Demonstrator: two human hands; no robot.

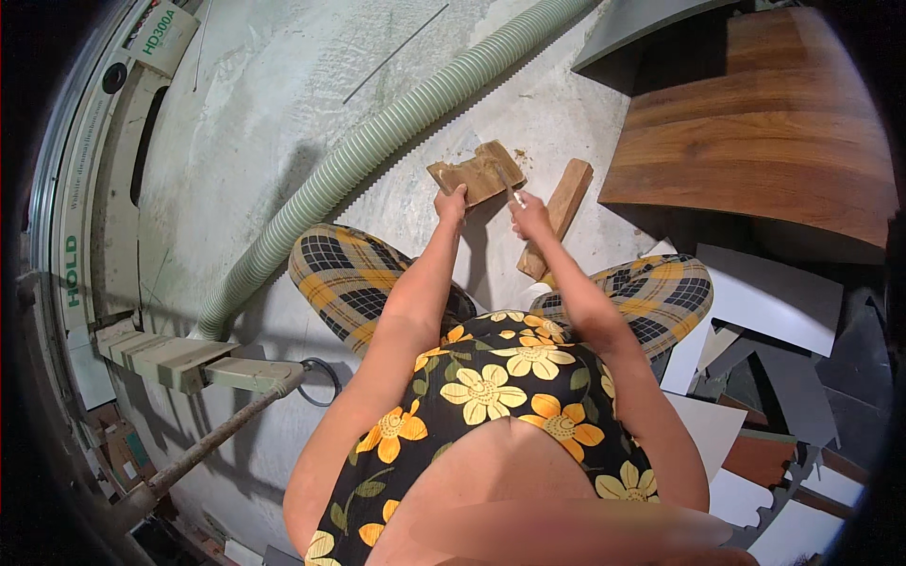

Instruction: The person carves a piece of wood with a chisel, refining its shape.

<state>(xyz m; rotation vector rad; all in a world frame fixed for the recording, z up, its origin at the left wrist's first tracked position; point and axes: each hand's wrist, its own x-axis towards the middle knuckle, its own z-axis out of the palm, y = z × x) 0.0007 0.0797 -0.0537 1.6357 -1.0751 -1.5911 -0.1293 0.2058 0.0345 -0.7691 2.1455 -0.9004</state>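
A rough brown wood block with a hollowed, uneven upper edge is held just above the floor between my legs. My left hand grips its lower left side, the thumb lying on its face. In my right hand is a slim hand tool, thin-bladed like a chisel or knife. Its tip meets the right part of the block; the exact kind is too small to tell. Small wood chips lie by the block's far edge. A longer wood block rests on the floor just right of my right hand.
A ribbed pale green hose crosses the floor from far right to near left. Wood-grain boards stand at the right, with sheet offcuts piled below. A machine frame lines the left, its arm reaching inward. A thin rod lies far off.
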